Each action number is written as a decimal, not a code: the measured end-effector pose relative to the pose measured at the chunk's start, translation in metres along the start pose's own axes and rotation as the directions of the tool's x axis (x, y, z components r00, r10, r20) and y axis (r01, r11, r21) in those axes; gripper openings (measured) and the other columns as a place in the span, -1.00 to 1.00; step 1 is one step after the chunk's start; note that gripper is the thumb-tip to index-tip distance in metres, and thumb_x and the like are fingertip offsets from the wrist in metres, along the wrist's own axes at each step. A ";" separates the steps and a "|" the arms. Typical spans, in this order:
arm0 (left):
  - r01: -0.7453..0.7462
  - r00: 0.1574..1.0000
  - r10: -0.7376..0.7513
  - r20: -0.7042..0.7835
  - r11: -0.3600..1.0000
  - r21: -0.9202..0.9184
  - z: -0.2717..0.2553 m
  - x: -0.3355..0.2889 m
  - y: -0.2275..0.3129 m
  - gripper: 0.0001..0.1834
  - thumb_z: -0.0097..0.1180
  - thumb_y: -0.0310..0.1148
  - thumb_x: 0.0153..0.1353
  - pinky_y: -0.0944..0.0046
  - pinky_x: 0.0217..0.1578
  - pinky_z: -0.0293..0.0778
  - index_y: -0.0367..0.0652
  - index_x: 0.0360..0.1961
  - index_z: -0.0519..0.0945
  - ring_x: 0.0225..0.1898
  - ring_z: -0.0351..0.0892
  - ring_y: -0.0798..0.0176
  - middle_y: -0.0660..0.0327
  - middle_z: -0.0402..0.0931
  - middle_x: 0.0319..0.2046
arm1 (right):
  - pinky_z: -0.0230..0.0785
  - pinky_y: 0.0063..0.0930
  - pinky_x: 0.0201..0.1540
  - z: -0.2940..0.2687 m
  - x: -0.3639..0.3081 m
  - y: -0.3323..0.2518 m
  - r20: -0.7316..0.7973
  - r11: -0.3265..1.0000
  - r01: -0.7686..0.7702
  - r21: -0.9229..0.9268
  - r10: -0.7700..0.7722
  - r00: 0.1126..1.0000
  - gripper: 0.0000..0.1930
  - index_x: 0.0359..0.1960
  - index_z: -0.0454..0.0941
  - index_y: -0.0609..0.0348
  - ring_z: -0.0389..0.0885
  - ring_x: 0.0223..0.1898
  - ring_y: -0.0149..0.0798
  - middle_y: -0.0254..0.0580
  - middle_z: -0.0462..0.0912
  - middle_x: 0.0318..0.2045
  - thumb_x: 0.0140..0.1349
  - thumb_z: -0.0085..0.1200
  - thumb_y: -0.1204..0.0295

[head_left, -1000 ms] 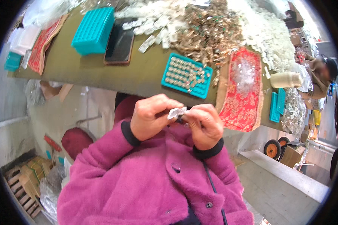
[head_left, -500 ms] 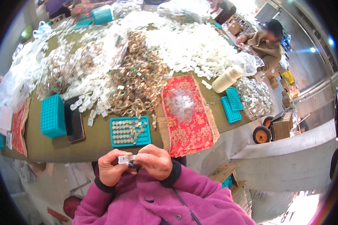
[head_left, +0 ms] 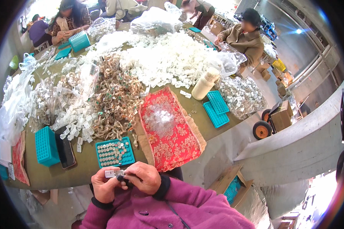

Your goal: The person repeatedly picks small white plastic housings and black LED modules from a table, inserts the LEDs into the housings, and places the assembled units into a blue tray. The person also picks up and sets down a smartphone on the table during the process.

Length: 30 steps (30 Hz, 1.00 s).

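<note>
My left hand [head_left: 105, 187] and my right hand [head_left: 145, 178] are closed together in front of my chest, just off the table's near edge. Between their fingertips is a small white plastic case [head_left: 110, 174], with a small dark part under it that I cannot make out. My left fingers pinch the case's left end; my right fingertips press at its right end. Just beyond the hands lies a teal tray [head_left: 130, 155] with rows of small round silvery pieces. Right of it, a red flowered cloth [head_left: 176, 147] carries a heap of tiny clear pieces [head_left: 162, 118].
A teal rack [head_left: 46, 147] and a dark phone [head_left: 66, 152] lie left. Heaps of brownish strips [head_left: 112, 101] and white cases [head_left: 160, 63] cover the table behind. A cream bottle [head_left: 205, 84] stands near teal trays [head_left: 216, 114]. Several co-workers, one a person in brown [head_left: 242, 40], surround the table.
The view has swung, so the table contents sit further left and more people show at the far side. Both hands still hold the case, and more of its length shows now.
</note>
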<state>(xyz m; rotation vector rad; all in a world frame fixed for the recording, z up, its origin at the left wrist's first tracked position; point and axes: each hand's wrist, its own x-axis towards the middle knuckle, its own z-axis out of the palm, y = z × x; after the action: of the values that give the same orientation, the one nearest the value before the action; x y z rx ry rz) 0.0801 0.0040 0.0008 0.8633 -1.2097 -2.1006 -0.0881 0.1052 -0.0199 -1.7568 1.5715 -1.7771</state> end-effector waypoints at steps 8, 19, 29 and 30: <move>-0.107 0.994 0.106 0.016 0.990 0.094 0.012 -0.006 -0.002 -0.73 0.13 -0.69 0.24 0.21 -0.47 0.76 -0.43 -0.03 0.61 -0.47 0.73 0.21 0.03 0.70 -0.36 | 0.60 -0.15 -0.23 -0.010 -0.004 -0.007 0.034 0.996 -0.056 -0.075 0.059 0.998 -0.76 -0.10 0.53 0.23 0.69 -0.28 0.05 -0.04 0.62 -0.27 0.22 0.27 0.61; -0.701 0.643 0.644 0.413 0.279 0.656 0.020 -0.016 0.012 -0.67 0.39 -0.63 0.12 0.17 -0.33 0.64 -0.26 -0.05 0.74 -0.34 0.72 0.04 0.02 0.66 -0.29 | 0.53 -0.36 -0.31 -0.014 -0.008 -0.019 0.044 0.962 -0.274 -0.008 0.274 0.961 -0.91 -0.21 0.59 0.21 0.65 -0.39 -0.23 -0.12 0.60 -0.37 0.38 0.27 0.53; 0.064 0.980 -0.008 0.197 0.958 -0.280 -0.005 -0.029 -0.016 -0.63 0.30 -0.48 0.39 0.24 -0.32 0.71 -0.34 0.17 0.56 -0.35 0.73 0.25 0.06 0.70 -0.15 | 0.47 -0.61 -0.19 -0.019 -0.009 -0.030 0.470 0.465 -0.760 0.455 0.599 0.648 -0.86 -0.05 0.55 0.27 0.60 -0.27 -0.53 -0.33 0.67 -0.28 0.55 0.13 0.43; 0.098 0.977 -0.031 0.210 0.942 -0.320 -0.008 -0.028 -0.019 -0.62 0.31 -0.47 0.39 0.25 -0.34 0.70 -0.33 0.17 0.56 -0.36 0.72 0.25 0.06 0.70 -0.15 | 0.48 -0.60 -0.20 -0.017 -0.008 -0.029 0.483 0.458 -0.763 0.457 0.593 0.645 -0.85 -0.05 0.55 0.27 0.61 -0.28 -0.52 -0.33 0.67 -0.28 0.55 0.13 0.42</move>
<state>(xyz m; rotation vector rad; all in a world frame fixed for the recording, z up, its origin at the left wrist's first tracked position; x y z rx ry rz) 0.1016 0.0285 -0.0117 0.5545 -0.8944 -2.4013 -0.0848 0.1321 0.0019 -0.7761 1.1060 -1.3246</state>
